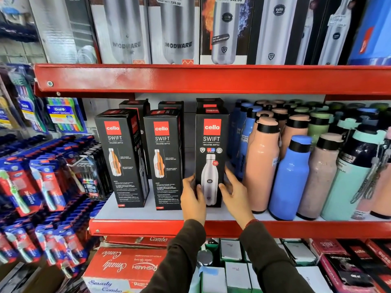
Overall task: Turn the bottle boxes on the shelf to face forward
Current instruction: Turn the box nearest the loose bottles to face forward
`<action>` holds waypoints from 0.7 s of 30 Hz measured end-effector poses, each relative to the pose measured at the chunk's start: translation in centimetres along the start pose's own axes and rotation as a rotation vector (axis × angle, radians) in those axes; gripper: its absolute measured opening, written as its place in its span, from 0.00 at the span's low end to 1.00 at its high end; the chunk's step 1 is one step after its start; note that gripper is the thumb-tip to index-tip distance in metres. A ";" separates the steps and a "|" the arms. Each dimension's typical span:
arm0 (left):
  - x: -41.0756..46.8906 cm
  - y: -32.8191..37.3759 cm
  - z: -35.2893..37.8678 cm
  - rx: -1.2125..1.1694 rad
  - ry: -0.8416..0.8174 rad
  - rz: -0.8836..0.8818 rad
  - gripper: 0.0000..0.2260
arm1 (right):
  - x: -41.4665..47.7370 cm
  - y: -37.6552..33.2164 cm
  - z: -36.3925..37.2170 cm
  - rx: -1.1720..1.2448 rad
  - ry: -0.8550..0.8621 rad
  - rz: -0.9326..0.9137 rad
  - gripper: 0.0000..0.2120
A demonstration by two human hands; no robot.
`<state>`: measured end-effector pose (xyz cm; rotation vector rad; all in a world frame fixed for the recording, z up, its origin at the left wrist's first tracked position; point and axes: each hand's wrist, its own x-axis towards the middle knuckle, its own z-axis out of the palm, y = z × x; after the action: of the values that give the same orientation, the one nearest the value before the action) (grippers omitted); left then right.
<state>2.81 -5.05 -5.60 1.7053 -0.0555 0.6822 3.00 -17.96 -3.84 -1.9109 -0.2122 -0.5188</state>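
Note:
Three black Cello Swift bottle boxes stand upright in a row on the middle shelf (135,227). The right box (211,144) shows a full steel bottle picture and faces forward. My left hand (193,199) grips its lower left edge and my right hand (234,193) grips its lower right edge. The middle box (164,157) and the left box (122,155) show a cutaway bottle with small text, and the left one is angled slightly. More black boxes (171,104) stand behind them.
Loose pink, blue and mint bottles (292,178) crowd the shelf just right of the held box. Toothbrush packs (44,178) hang at the left. Tall bottle boxes (177,30) fill the upper shelf, and red cartons (118,265) lie below.

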 end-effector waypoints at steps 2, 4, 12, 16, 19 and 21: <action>0.0 -0.1 0.1 0.012 0.001 -0.016 0.11 | -0.1 0.0 0.1 -0.017 0.011 -0.012 0.34; 0.0 0.0 0.2 0.030 -0.002 -0.019 0.12 | 0.0 0.1 0.2 -0.029 0.018 -0.008 0.33; 0.0 0.2 0.6 0.047 -0.030 -0.055 0.12 | 0.5 0.7 0.1 -0.056 0.055 -0.002 0.30; 0.0 0.0 0.5 0.026 -0.041 -0.059 0.12 | 0.4 0.7 0.1 -0.040 0.049 -0.010 0.30; -0.1 0.0 0.5 0.008 -0.041 -0.059 0.12 | 0.4 0.7 0.2 -0.028 0.049 -0.007 0.30; -0.1 0.0 0.4 0.009 -0.031 -0.053 0.12 | 0.4 0.6 0.4 -0.027 0.042 -0.003 0.29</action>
<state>2.88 -5.48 -5.69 1.7205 -0.0285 0.6175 3.69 -17.89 -4.32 -1.9241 -0.1822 -0.5660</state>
